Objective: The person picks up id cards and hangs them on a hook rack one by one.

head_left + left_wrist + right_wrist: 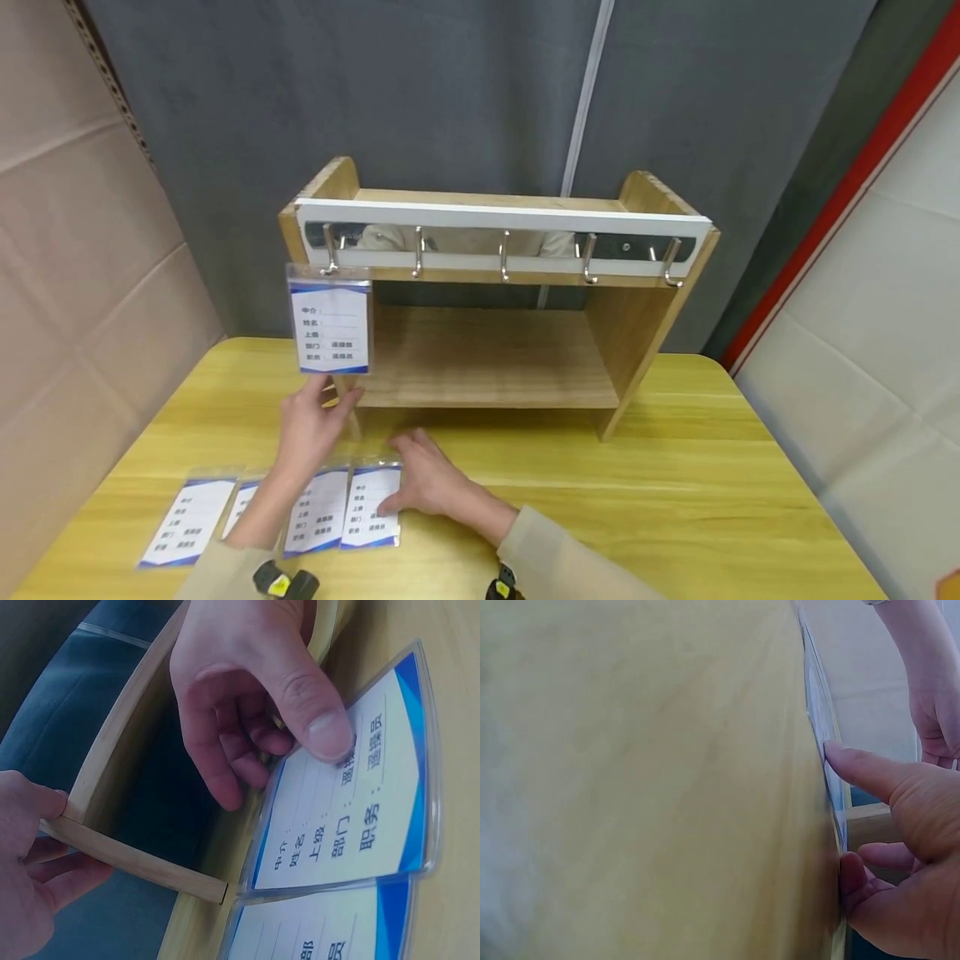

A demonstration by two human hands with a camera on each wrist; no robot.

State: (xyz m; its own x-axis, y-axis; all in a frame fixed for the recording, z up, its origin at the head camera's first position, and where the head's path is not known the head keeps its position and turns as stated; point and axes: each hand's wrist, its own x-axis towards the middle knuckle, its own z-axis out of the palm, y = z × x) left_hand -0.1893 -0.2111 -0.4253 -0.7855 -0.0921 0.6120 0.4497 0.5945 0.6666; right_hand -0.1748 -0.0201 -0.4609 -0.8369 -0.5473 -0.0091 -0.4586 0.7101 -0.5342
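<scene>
My left hand (311,425) holds the left side board of a wooden shelf (487,358) low at its front, thumb on one face and fingers on the other. My right hand (431,479) is over the rightmost name badge (369,521) lying on the table. Its thumb touches the badge's printed face, while the other fingers bend near the top edge, apart from the thumb. Directly above my left hand, another name badge (331,329) hangs in its clear sleeve from the leftmost metal hook (328,248).
Other badges (187,523) lie in a row on the yellow wooden table (675,508), partly behind my left forearm. Several hooks line the shelf's white front rail (510,218). A grey curtain (450,92) stands behind, with pale fabric walls (82,275) at the sides.
</scene>
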